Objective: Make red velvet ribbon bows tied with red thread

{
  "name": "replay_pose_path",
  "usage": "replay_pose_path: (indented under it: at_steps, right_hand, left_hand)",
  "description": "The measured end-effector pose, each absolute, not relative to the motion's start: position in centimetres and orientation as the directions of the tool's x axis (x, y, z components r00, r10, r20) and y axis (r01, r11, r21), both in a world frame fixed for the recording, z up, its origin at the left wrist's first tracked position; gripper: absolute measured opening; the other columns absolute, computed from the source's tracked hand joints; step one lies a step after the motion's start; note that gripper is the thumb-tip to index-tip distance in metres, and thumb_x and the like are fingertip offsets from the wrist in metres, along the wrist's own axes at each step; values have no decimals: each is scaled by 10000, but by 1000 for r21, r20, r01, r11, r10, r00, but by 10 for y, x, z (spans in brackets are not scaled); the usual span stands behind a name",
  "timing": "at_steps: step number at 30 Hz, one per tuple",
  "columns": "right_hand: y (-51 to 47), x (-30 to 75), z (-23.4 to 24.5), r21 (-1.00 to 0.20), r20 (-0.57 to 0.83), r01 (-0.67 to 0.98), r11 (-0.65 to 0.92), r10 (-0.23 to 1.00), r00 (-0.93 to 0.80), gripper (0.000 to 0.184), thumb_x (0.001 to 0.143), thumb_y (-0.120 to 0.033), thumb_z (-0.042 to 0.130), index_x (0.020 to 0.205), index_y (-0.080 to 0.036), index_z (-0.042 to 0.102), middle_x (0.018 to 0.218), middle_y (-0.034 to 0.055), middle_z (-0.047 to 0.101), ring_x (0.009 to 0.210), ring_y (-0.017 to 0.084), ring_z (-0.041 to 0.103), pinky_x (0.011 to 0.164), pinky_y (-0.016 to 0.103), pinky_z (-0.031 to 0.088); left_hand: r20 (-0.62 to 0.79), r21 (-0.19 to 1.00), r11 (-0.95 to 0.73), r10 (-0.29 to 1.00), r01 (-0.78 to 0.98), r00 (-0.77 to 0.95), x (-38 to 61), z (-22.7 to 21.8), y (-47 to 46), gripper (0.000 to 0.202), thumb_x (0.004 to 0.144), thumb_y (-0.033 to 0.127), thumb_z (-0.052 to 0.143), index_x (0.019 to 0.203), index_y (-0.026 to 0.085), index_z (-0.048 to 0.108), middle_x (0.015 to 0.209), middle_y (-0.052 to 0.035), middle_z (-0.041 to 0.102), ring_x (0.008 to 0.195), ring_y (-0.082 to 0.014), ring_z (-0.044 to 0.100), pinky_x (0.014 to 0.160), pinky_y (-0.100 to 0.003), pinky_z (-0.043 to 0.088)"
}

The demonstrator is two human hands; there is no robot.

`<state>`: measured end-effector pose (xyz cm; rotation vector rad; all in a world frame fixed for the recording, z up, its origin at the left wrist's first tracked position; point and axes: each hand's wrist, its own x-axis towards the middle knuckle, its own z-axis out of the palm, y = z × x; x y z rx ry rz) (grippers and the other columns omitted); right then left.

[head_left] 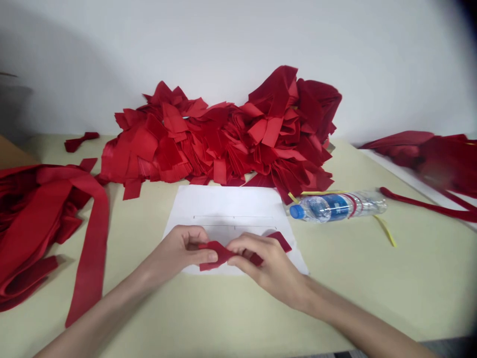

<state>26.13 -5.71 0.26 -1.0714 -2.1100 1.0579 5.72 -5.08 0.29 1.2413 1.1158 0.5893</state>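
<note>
Between my two hands is a short piece of red velvet ribbon [217, 254], held over a white paper sheet [227, 201]. My left hand [190, 247] pinches the ribbon's left part between thumb and fingers. At its narrowed, gathered middle, the thumb and fingertips of my right hand [261, 258] grip it. The ribbon's right end sticks out behind the right hand's knuckles. Lines with small tick marks are drawn on the paper just beyond my fingers.
A large heap of cut red ribbon pieces [208, 144] lies against the wall. Long red ribbon strips [37, 214] cover the table's left side. A plastic bottle [335, 206] lies at right near yellow strips [385, 232]. More red ribbon [421, 154] lies far right.
</note>
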Motion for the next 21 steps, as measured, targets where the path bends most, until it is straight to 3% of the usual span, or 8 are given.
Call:
replay_pose_path:
  at_steps: [2, 4, 5, 8, 11, 15, 18, 21]
  right_hand:
    - [-53, 267, 7, -896, 128, 326, 300, 880, -457, 67, 820, -280, 573, 796, -219, 589, 741, -1, 627, 655, 148, 596, 589, 276, 500]
    - [-47, 277, 15, -952, 147, 212, 221, 937, -316, 89, 815, -273, 575, 776, -202, 539, 671, -24, 572, 577, 109, 575, 534, 236, 489]
    - [-43, 283, 18, -969, 164, 147, 200, 961, -223, 90, 811, -260, 574, 787, -203, 509, 658, -38, 536, 547, 92, 558, 515, 223, 487]
    - [-29, 308, 27, -978, 209, 28, 209, 977, 32, 232, 743, -212, 635, 880, -233, 450, 703, -59, 468, 532, 68, 513, 477, 206, 497]
    - [-18, 331, 29, -982, 175, 88, 169, 983, 60, 426, 692, -205, 682, 1023, -267, 420, 788, -35, 493, 597, 91, 522, 467, 224, 522]
    - [-13, 343, 23, -936, 161, 318, 148, 987, 16, 459, 710, -234, 668, 1098, -257, 423, 783, -12, 494, 616, 115, 532, 457, 248, 538]
    - [-14, 342, 20, -885, 153, 442, 148, 988, -24, 437, 741, -270, 640, 1121, -242, 427, 724, -18, 478, 587, 116, 528, 450, 252, 538]
    - [-16, 339, 18, -860, 136, 488, 148, 989, -60, 430, 765, -303, 614, 1141, -236, 418, 712, -19, 475, 601, 124, 538, 465, 258, 544]
  left_hand:
    - [-293, 956, 252, 860, 152, 417, 49, 6, -49, 231, 706, 266, 688, 595, 167, 511, 811, 5, 681, 721, -138, 611, 626, -242, 451]
    - [-209, 977, 208, 895, 46, 393, 37, 11, -45, 240, 711, 238, 682, 584, 170, 491, 1042, -9, 659, 951, -184, 598, 812, -297, 451]
    - [-167, 983, 183, 920, -12, 355, 30, 13, -43, 245, 719, 232, 674, 578, 174, 482, 1059, -4, 653, 1023, -194, 571, 891, -319, 420]
    - [-85, 973, 140, 957, -184, 277, 6, 20, -35, 282, 757, 266, 629, 558, 197, 442, 690, 23, 627, 875, -175, 595, 964, -358, 380]
    - [15, 961, 61, 962, -269, 272, -11, 23, -30, 313, 826, 342, 542, 560, 208, 445, 490, 54, 433, 587, -129, 512, 942, -361, 402]
    - [-45, 999, 47, 962, -1, 271, -9, 22, -30, 409, 905, 436, 347, 655, 215, 583, 677, 2, 567, 702, -152, 552, 849, -325, 441]
    - [-74, 939, -30, 955, 343, 286, 8, 16, -30, 221, 874, 383, 455, 865, 245, 627, 949, -14, 625, 883, -183, 561, 784, -297, 444]
    - [-62, 857, -130, 935, 499, 350, 28, 7, -27, 168, 848, 308, 507, 1002, 256, 551, 956, -6, 633, 846, -175, 562, 744, -302, 443]
